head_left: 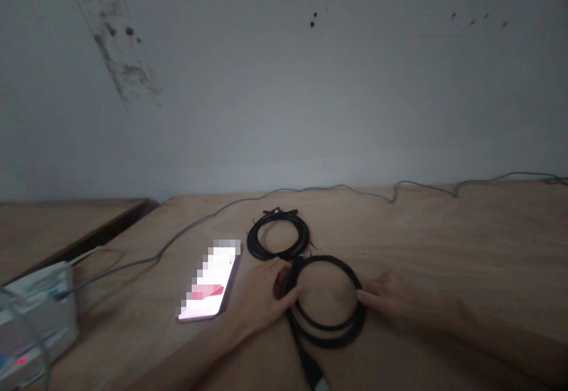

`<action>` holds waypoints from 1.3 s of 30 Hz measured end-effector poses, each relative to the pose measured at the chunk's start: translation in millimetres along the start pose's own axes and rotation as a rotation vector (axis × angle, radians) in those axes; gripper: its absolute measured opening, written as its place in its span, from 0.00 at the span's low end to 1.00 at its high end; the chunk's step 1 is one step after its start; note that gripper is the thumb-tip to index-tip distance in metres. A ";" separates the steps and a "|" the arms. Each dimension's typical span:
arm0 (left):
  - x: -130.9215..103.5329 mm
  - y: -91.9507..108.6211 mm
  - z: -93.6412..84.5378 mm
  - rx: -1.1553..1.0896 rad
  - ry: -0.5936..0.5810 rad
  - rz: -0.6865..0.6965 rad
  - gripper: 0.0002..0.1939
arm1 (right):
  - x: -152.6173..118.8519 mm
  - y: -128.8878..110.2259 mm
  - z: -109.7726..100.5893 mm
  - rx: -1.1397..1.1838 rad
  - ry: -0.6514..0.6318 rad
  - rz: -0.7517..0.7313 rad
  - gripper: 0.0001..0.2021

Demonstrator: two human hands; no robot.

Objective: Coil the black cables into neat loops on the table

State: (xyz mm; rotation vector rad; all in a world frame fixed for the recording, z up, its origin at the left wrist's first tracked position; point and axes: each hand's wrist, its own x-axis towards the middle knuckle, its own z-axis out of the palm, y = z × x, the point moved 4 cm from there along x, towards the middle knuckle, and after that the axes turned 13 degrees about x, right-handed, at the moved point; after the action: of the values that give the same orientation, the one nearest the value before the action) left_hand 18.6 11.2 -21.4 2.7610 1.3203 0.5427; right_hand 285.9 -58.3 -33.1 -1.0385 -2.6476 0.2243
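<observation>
A coiled black cable [331, 342] lies on the wooden table in front of me, its loops forming a ring. One end, a thick black plug with a pale metal tip [312, 373], points toward me at the bottom edge. My left hand [268, 290] is closed around the left side of the coil, thumb on the inner side. At the right side, my right hand [384, 297] has its thumb or finger tip over the loops and the other fingers bent; part of its grip is hidden. Just beyond lies a second coiled black cable [252, 243], tied with thin ties.
A phone [208, 284] with a lit screen lies left of my left hand. A white box-shaped device [39, 320] with a red light stands at the far left. From it a thin grey cord [190, 225] runs along the stained wall [284, 95] behind the table [465, 243].
</observation>
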 end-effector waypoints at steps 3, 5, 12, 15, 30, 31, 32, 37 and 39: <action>-1.6 0.6 -0.5 0.012 0.031 0.019 0.19 | 1.2 -5.9 -1.0 -0.216 -0.062 -0.161 0.18; -2.7 -0.5 0.6 0.018 0.043 0.015 0.21 | 1.8 -8.6 -3.3 -0.287 -0.058 -0.211 0.18; -3.0 -1.2 2.6 0.035 0.002 -0.013 0.22 | 3.3 12.3 -19.4 -0.206 0.110 0.090 0.19; -2.6 0.3 1.2 0.027 0.010 -0.007 0.19 | 5.9 27.1 -27.3 -0.067 0.196 0.357 0.21; -1.3 1.4 0.2 0.016 -0.004 0.001 0.16 | 12.3 31.7 -12.3 0.306 0.086 0.049 0.14; -1.2 1.5 0.0 0.014 -0.010 0.000 0.16 | 12.5 32.5 -12.2 0.318 0.082 0.060 0.13; -1.2 1.7 -0.4 0.011 -0.012 -0.001 0.16 | 12.7 32.8 -12.4 0.330 0.075 0.067 0.13; -0.7 2.6 -2.5 -0.009 -0.002 -0.008 0.16 | 11.3 36.3 -16.2 0.302 0.053 0.127 0.13; -0.9 1.9 -2.4 -0.029 0.000 -0.017 0.15 | 9.5 39.5 -17.0 0.228 0.046 0.209 0.12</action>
State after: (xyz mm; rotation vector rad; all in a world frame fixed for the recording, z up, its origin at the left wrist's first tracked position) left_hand 18.7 9.1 -19.1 2.7243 1.3243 0.5556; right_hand 310.0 -22.4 -24.8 -1.2242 -2.4028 0.5261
